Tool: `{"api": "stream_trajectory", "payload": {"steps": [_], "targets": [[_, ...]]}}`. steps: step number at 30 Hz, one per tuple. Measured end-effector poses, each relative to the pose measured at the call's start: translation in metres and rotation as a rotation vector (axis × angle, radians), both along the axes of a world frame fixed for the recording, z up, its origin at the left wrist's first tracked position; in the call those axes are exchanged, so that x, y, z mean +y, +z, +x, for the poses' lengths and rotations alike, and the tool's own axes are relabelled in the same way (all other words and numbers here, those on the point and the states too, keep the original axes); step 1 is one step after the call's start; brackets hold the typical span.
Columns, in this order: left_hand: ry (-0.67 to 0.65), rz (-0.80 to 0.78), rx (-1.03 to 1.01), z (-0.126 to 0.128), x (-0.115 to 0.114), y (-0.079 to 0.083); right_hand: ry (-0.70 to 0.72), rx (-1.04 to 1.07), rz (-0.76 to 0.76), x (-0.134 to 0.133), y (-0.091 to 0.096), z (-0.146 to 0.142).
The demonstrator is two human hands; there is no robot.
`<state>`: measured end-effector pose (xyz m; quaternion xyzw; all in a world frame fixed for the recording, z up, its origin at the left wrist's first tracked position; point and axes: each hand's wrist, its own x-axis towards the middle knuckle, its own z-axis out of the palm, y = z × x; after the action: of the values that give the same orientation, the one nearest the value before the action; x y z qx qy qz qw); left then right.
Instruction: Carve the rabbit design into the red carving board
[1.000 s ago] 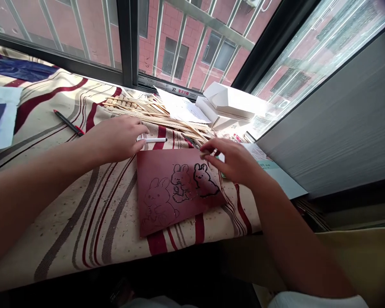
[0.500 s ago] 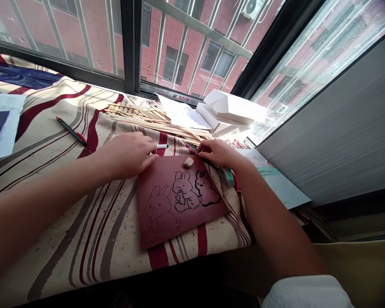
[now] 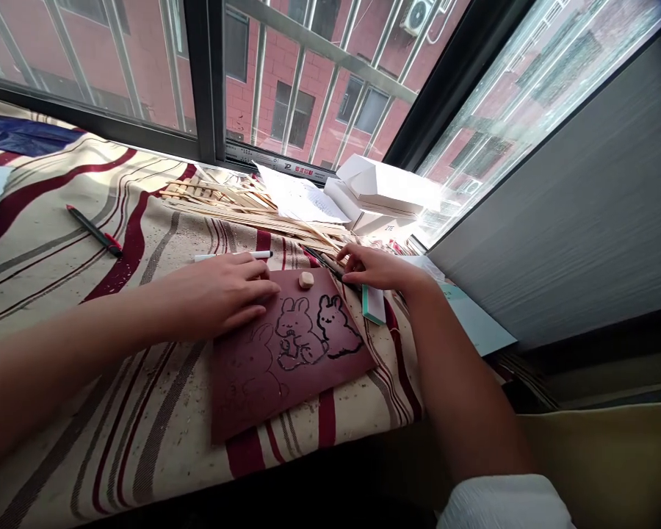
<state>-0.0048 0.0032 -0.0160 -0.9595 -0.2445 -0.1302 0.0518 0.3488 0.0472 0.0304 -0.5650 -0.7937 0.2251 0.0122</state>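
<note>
My left hand lies with stretched fingers over the upper left part of a dark red board. Rabbit-like figures are drawn on the board; the two on the right have thicker black outlines, the left one thin lines. A white marker with a black tip lies just behind my left fingers. My right hand hovers at the board's far right corner, fingers curved and apart, beside several dark pens. A small pale block rests on the board's top edge. Below my right hand sits a green-and-white eraser-like block.
Thin wooden strips, white paper and a white box lie along the window. On the left of the striped cloth is a black-and-red pen. A pale booklet lies by the right wall.
My left hand has come nearer and onto the board, leaving the marker uncovered behind it. The green-and-white block has turned, and my right fingers have spread. The view has shifted slightly.
</note>
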Motion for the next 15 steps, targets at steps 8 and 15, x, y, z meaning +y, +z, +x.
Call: {"api": "stream_trajectory", "payload": {"steps": [8, 15], "targets": [[0.001, -0.007, -0.015, -0.001, 0.000, -0.004, -0.006, -0.079, 0.005, 0.007, -0.004, -0.005], [0.044, -0.026, 0.070, 0.005, -0.006, 0.007, -0.065, -0.091, 0.174, 0.008, -0.009, -0.008]]}}
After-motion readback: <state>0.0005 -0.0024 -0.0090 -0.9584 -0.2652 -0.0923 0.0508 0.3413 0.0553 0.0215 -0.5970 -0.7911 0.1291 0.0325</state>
